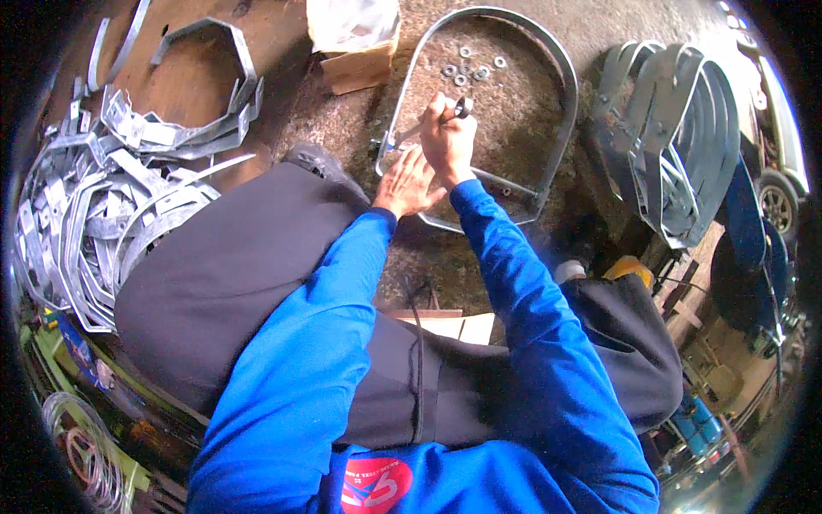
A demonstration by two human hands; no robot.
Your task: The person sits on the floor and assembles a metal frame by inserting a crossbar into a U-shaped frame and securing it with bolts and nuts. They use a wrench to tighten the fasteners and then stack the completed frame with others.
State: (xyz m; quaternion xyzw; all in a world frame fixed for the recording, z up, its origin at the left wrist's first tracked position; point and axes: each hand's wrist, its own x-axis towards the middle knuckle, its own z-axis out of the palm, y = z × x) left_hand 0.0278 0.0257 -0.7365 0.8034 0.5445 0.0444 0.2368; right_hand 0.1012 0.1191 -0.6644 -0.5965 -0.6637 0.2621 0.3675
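Note:
A D-shaped hoop of flat grey metal [572,94] lies on the ground in front of me, with a straight bar [507,184] across its near end. My left hand [409,182] is closed over the hoop's near left corner, its fingertips partly hiding the joint there. Just right of it, my right hand [449,141] is wrapped round a wrench-like metal tool [463,107]. The tool's dark round end sticks out above the fist, and a metal shank points left toward a bolt [390,146] at the corner. Several washers or nuts [461,80] lie inside the hoop.
Bent metal strips [141,184] are heaped at the left. More hoops [685,128] stand stacked at the right. A cardboard box [360,68] with a plastic bag sits beyond the hoop. Wire coils [86,450] lie at lower left; a toy-like wheel [777,201] shows far right.

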